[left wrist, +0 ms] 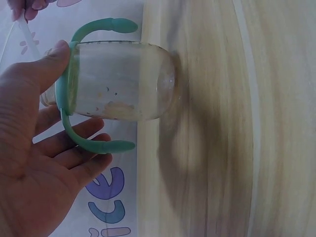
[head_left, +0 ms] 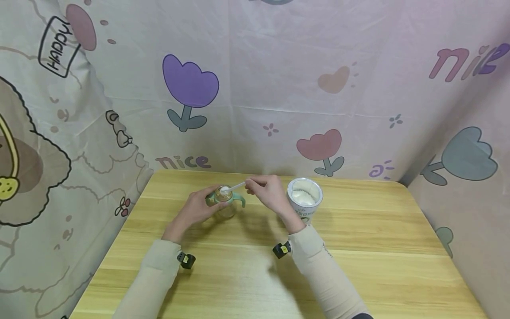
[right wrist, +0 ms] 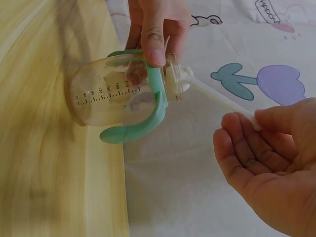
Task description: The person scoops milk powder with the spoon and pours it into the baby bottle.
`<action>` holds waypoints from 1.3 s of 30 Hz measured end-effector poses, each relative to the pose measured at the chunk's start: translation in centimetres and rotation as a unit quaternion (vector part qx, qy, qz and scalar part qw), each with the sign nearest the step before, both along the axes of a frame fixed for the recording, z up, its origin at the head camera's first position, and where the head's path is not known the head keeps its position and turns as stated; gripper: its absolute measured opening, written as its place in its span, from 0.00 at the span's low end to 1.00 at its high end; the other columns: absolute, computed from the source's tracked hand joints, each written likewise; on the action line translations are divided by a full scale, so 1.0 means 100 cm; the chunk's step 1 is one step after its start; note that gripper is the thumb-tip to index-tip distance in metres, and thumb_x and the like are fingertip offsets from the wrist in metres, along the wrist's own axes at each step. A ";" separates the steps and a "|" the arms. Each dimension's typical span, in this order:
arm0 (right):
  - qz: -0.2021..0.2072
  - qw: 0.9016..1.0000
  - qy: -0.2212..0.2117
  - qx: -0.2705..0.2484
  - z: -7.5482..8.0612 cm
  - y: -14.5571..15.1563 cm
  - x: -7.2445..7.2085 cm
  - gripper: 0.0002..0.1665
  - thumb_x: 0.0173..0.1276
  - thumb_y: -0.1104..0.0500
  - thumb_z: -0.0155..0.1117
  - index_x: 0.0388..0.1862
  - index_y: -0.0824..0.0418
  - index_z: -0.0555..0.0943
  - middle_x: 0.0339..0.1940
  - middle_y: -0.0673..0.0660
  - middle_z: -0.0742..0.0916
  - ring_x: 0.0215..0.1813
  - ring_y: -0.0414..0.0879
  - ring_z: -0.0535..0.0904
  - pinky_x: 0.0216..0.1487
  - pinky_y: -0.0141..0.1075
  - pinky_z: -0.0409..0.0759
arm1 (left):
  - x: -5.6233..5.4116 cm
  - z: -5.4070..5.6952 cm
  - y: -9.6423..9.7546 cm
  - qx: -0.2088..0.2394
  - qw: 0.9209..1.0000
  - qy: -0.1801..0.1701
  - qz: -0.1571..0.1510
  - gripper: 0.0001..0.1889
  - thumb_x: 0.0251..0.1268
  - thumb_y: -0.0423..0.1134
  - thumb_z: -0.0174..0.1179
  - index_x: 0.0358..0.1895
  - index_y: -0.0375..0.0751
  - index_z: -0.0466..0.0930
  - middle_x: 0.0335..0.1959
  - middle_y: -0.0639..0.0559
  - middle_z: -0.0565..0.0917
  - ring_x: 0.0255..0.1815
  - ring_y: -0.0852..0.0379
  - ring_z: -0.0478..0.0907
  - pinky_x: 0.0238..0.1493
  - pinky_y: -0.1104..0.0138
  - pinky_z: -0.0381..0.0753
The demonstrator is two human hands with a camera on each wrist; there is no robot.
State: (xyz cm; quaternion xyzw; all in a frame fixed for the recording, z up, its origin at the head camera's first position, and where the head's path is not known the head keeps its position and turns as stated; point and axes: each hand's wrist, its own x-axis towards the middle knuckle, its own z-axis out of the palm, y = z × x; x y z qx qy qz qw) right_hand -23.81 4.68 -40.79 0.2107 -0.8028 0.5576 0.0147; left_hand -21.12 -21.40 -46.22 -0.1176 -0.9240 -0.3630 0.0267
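A clear baby bottle (right wrist: 98, 94) with a green two-handled collar (left wrist: 63, 84) and measuring marks stands on the table. Around its neck my left hand (head_left: 199, 206) grips the collar, thumb on one side and fingers on the other. My right hand (head_left: 268, 191) pinches the end of a long white scoop (right wrist: 222, 94) between thumb and fingers. The scoop's bowl, heaped with white powder (head_left: 225, 189), is at the bottle's open mouth. Inside, the bottle shows no clear fill. Beside the right wrist stands an open can (head_left: 304, 212) holding white powder.
The wooden table (head_left: 239, 274) reaches back to a patterned cloth (head_left: 255, 88) hanging behind it and along both sides. The can is to the right of the bottle, partly behind my right forearm.
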 end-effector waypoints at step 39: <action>0.003 0.999 -0.030 -0.028 -0.003 0.003 0.002 0.13 0.75 0.60 0.68 0.51 0.65 0.91 0.42 0.64 0.94 0.45 0.55 0.93 0.51 0.41 0.90 | 0.000 0.000 0.000 0.005 1.000 -0.024 0.013 0.42 0.68 0.56 0.71 0.79 0.38 0.68 0.71 0.34 0.79 0.74 0.30 0.73 0.75 0.37 0.71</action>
